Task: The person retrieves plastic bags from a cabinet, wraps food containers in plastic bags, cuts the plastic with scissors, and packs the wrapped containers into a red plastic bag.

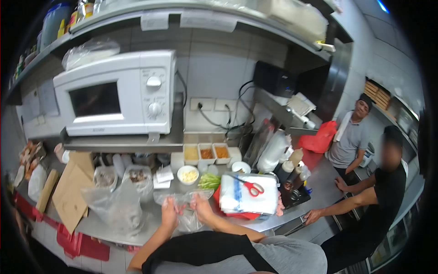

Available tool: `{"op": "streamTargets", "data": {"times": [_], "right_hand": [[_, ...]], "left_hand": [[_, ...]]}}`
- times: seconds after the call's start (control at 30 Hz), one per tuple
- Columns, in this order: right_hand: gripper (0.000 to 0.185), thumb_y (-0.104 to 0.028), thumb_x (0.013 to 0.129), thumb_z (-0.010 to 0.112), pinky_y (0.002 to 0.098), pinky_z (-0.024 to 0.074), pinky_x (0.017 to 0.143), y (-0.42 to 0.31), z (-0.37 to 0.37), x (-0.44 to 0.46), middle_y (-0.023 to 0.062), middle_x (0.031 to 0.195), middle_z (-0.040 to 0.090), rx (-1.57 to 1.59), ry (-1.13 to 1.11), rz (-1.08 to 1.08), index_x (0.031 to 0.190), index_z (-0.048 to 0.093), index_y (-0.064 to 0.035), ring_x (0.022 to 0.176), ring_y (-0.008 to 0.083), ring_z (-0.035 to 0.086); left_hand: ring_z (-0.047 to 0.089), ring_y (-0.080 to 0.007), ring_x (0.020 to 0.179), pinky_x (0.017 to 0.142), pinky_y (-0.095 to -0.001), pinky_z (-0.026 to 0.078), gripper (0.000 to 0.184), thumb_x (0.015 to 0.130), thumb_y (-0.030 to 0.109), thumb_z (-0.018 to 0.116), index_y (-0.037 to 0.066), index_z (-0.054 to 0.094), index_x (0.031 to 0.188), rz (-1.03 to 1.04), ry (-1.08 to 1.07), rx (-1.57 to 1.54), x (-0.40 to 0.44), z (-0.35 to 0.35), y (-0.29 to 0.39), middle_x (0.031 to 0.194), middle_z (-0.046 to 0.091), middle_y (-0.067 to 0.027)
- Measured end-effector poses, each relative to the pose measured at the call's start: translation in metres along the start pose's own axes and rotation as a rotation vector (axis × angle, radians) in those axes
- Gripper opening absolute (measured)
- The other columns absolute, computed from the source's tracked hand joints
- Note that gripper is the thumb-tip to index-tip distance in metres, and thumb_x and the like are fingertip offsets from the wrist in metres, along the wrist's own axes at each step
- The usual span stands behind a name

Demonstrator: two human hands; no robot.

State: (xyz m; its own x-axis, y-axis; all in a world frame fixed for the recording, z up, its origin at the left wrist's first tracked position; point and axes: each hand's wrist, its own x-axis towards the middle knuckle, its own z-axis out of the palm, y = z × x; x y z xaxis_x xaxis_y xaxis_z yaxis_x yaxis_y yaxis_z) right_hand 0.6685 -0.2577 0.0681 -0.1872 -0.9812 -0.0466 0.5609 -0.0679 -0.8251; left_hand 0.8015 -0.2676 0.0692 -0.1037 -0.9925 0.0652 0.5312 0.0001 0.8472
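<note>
At the front edge of the steel counter, my left hand (169, 213) and my right hand (201, 208) are both closed on a clear plastic bag (189, 223). The bag spreads between and below them, and its contents are hard to make out. Just beyond my right hand lie green vegetable stalks (209, 181). A white bowl of pale yellow pieces (188, 175) stands behind the bag. To the right, red-handled scissors (253, 187) rest on a stack of white plastic bags (244, 199). Left of my hands sits a large, filled clear bag (117, 211).
A white microwave (137, 98) stands on a shelf above the counter. Behind the bowl are small trays of seasonings (206, 153). Sauce bottles (287, 170) stand at right, near two people (351, 137). Flattened cardboard (75, 192) leans at left above a red bin (86, 246).
</note>
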Motion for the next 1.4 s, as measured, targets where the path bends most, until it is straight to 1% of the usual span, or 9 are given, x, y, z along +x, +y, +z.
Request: {"op": "streamTargets", "data": {"times": [0.43, 0.63, 0.73, 0.8, 0.87, 0.97, 1.0, 1.23, 1.4], "right_hand": [[0.022, -0.027, 0.098, 0.041, 0.0317, 0.0335, 0.052, -0.009, -0.01, 0.015, 0.0019, 0.062, 0.035, 0.317, 0.092, 0.252, 0.082, 0.042, -0.0122, 0.049, 0.0146, 0.032], [0.022, -0.031, 0.098, 0.04, 0.0341, 0.0398, 0.058, -0.006, 0.002, 0.012, 0.0028, 0.063, 0.038, 0.228, 0.175, 0.181, 0.088, 0.044, -0.0111, 0.055, 0.0183, 0.041], [0.02, -0.028, 0.098, 0.04, 0.0366, 0.043, 0.062, -0.009, 0.006, 0.008, 0.0042, 0.066, 0.042, 0.099, 0.15, 0.112, 0.092, 0.046, -0.0099, 0.061, 0.021, 0.046], [0.019, -0.025, 0.097, 0.041, 0.0388, 0.045, 0.065, -0.004, 0.001, 0.011, 0.0082, 0.068, 0.047, -0.091, 0.104, 0.089, 0.094, 0.047, -0.0075, 0.066, 0.0245, 0.05], [0.019, -0.021, 0.092, 0.044, 0.0398, 0.0469, 0.071, 0.019, -0.02, 0.028, 0.0155, 0.076, 0.054, -1.042, -0.185, -0.87, 0.101, 0.047, -0.0037, 0.075, 0.0293, 0.056], [0.031, -0.023, 0.088, 0.052, 0.039, 0.0447, 0.078, -0.006, -0.001, 0.008, 0.0178, 0.085, 0.054, -1.013, -0.193, -0.39, 0.11, 0.045, -0.0026, 0.082, 0.0275, 0.057], [0.035, -0.021, 0.085, 0.06, 0.0357, 0.0435, 0.081, -0.002, -0.005, 0.011, 0.0132, 0.092, 0.053, -0.943, -0.176, -0.632, 0.11, 0.044, -0.0039, 0.088, 0.0211, 0.054], [0.047, -0.015, 0.075, 0.072, 0.0325, 0.0398, 0.091, -0.011, -0.025, -0.017, 0.0167, 0.12, 0.05, -0.92, -0.426, -0.53, 0.106, 0.039, -0.0048, 0.112, 0.0233, 0.048], [0.041, -0.008, 0.074, 0.068, 0.0263, 0.0399, 0.079, -0.03, -0.022, -0.029, 0.0035, 0.092, 0.043, -0.709, -0.27, -0.515, 0.105, 0.042, -0.0005, 0.083, 0.0163, 0.046]], "left_hand": [[0.037, -0.0115, 0.046, 0.066, -0.0371, 0.048, 0.017, 0.096, 0.023, 0.046, 0.012, 0.044, 0.084, -0.132, 0.152, -0.363, -0.005, 0.014, 0.019, 0.054, 0.038, 0.001], [0.057, -0.0181, 0.067, 0.068, -0.0314, 0.047, 0.029, 0.081, 0.012, 0.065, 0.001, 0.053, 0.104, 0.312, -0.083, 0.868, -0.004, -0.007, -0.003, 0.074, 0.059, -0.0058], [0.061, -0.0198, 0.073, 0.07, -0.0321, 0.048, 0.034, 0.075, 0.016, 0.072, 0.0, 0.059, 0.102, 0.116, -0.051, 0.202, 0.009, -0.022, -0.031, 0.081, 0.064, -0.0103], [0.063, -0.019, 0.075, 0.07, -0.0328, 0.049, 0.026, 0.078, 0.017, 0.068, -0.001, 0.062, 0.095, 0.349, -0.051, 0.515, -0.011, 0.011, 0.006, 0.085, 0.066, -0.0136], [0.064, -0.0189, 0.078, 0.072, -0.033, 0.049, 0.021, 0.081, 0.016, 0.064, -0.001, 0.064, 0.093, 0.414, -0.05, 0.717, -0.014, 0.025, 0.026, 0.088, 0.067, -0.0155], [0.065, -0.0197, 0.084, 0.075, -0.0327, 0.049, 0.023, 0.084, 0.015, 0.059, -0.001, 0.065, 0.099, 0.468, -0.034, 0.656, 0.005, 0.008, 0.002, 0.092, 0.068, -0.0146], [0.064, -0.0195, 0.085, 0.077, -0.0331, 0.049, 0.023, 0.085, 0.015, 0.058, -0.001, 0.064, 0.1, 0.45, -0.032, 0.663, 0.01, 0.0, -0.006, 0.093, 0.068, -0.0143], [0.052, -0.0115, 0.068, 0.059, -0.0266, 0.043, 0.016, 0.085, 0.005, 0.048, 0.005, 0.055, 0.099, 0.03, 0.054, 0.119, 0.005, 0.011, 0.004, 0.083, 0.056, -0.002], [0.053, -0.0105, 0.076, 0.06, -0.0262, 0.043, 0.021, 0.087, 0.021, 0.062, 0.008, 0.057, 0.103, -0.065, 0.147, 0.0, 0.005, 0.011, 0.009, 0.092, 0.059, -0.0012]]}}
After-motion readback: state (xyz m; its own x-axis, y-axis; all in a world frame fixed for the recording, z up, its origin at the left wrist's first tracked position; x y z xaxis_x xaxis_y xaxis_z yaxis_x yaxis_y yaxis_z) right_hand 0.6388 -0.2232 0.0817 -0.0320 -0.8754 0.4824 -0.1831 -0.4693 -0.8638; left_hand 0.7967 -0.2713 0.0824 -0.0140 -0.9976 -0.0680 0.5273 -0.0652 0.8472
